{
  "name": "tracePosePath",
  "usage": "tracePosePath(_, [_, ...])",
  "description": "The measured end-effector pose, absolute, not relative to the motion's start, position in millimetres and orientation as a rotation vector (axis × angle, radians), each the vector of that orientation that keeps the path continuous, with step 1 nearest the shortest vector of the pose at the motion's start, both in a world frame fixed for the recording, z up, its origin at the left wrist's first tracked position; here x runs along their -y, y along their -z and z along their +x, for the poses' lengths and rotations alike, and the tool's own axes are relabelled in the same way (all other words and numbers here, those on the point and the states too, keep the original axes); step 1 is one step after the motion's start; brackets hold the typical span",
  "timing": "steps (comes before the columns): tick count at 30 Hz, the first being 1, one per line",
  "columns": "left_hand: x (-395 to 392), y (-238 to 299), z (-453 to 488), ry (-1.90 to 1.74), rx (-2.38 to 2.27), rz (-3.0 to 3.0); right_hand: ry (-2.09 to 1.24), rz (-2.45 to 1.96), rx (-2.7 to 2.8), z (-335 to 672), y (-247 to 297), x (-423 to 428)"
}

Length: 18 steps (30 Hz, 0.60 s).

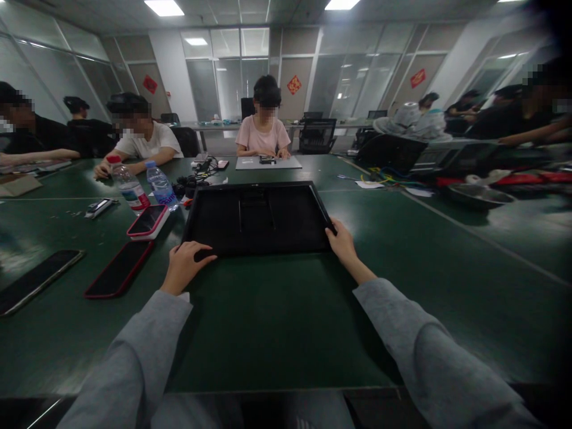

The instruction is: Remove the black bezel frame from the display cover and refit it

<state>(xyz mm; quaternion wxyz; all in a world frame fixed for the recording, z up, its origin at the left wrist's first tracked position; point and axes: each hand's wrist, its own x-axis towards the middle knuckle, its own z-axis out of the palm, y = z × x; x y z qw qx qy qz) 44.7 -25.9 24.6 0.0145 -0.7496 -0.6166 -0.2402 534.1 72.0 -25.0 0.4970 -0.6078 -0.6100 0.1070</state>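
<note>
A flat black rectangular panel, like a monitor lying face down, rests on the green table in front of me. My left hand grips its near left corner, thumb on top and fingers curled over the edge. My right hand holds its near right corner, fingers wrapped round the rim. Both arms wear grey sleeves.
Left of the panel lie a red-cased phone, another red-cased phone, a dark phone and two water bottles. Cables lie behind. People sit at the far side and along both sides; a metal bowl stands right.
</note>
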Motion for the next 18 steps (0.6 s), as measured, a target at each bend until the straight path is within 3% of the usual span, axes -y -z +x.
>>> tracePosePath(18, [27.3,-18.7,35.2,0.782,1.86,-2.344,-0.322,-1.417,1.43,536.0,21.9,-73.4])
